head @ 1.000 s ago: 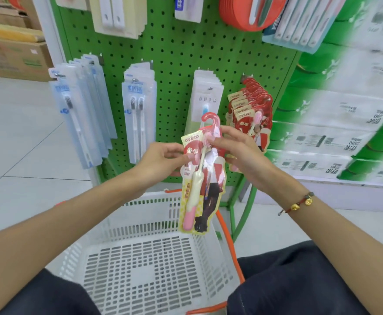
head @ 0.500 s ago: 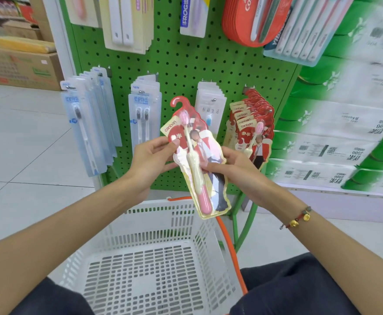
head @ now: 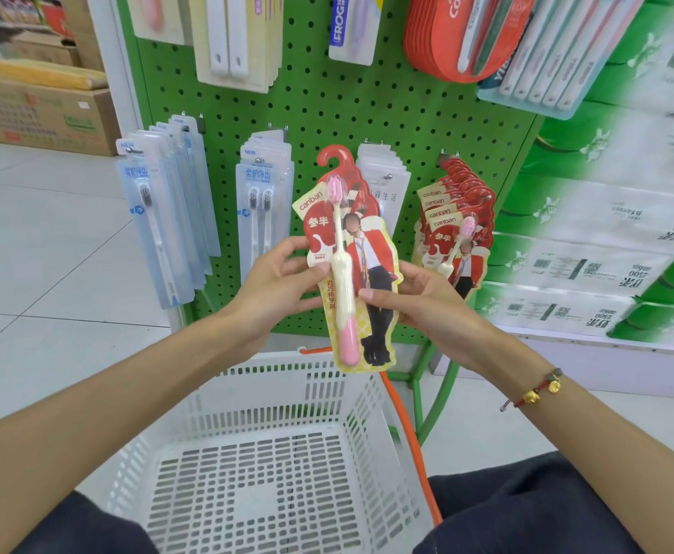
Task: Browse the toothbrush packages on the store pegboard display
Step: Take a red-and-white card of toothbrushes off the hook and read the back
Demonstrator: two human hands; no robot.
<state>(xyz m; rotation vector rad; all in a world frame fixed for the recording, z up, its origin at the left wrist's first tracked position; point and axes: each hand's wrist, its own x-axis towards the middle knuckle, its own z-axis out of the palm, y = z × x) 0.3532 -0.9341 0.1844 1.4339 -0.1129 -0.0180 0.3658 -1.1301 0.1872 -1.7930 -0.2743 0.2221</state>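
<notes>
Head view: 1 red-and-yellow carded toothbrush package (head: 351,265) is off its peg, in front of the green perforated pegboard (head: 327,105) and above the white slatted plastic basket (head: 279,397). Left hand (head: 275,285) and right hand (head: 419,297) pinch its edges. Browsing looks midway; other hanging packs remain. Its long axis runs near upright, bristles up.

A red-and-yellow toothbrush package (head: 351,269) stands nearly upright before the green pegboard (head: 327,101), front showing.

Toothbrush package (head: 351,265) now upright, front outward; previously tilted, lower.
</notes>
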